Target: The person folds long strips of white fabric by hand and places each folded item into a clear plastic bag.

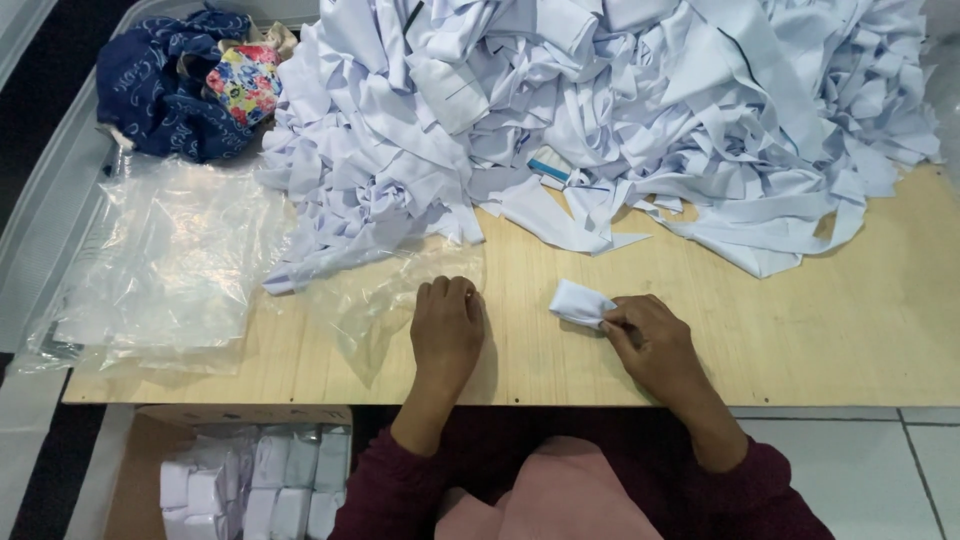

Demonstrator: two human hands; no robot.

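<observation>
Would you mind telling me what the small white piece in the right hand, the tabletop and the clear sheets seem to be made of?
The small white piece looks like matte woven cloth, softly folded. The tabletop looks like pale bare plywood, with visible grain. The clear sheets are probably thin plastic film, glossy and wrinkled.

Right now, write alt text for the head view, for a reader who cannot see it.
At a wooden table, the right hand pinches a small folded white cloth while the left hand rests flat on clear plastic sheeting. A big heap of white fabric strips lies behind, with dark blue cloth beside it.
</observation>
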